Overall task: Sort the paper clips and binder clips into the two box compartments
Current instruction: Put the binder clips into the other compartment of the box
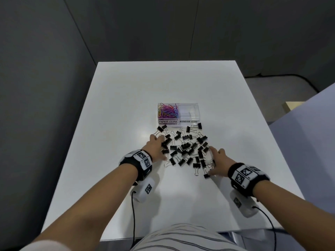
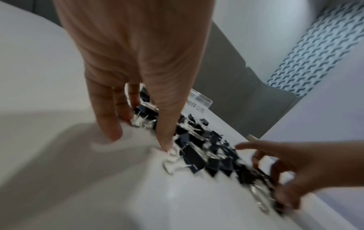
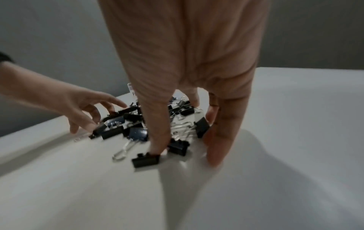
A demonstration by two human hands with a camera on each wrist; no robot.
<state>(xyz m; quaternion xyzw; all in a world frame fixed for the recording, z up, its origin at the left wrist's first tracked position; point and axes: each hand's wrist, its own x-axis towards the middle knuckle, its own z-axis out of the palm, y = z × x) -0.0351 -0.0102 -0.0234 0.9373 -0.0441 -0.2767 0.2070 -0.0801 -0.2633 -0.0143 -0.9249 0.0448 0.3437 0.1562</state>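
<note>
A clear two-compartment box (image 1: pixel 178 121) stands mid-table, labelled PAPER CLIPS and BINDER CLIPS. Coloured paper clips (image 1: pixel 167 111) fill its left compartment; the right compartment (image 1: pixel 189 111) looks empty. Several black binder clips (image 1: pixel 186 150) lie scattered in front of the box. My left hand (image 1: pixel 156 146) rests on the table at the pile's left edge, fingers spread and touching clips (image 2: pixel 145 112). My right hand (image 1: pixel 216 161) lies at the pile's right edge, fingers extended against clips (image 3: pixel 201 127). Neither hand grips anything.
The white table (image 1: pixel 126 105) has bare surface around the box and pile. Grey partition walls stand behind and to the left. A cable runs on the floor at the right. Wrist camera units and their cables hang under both forearms.
</note>
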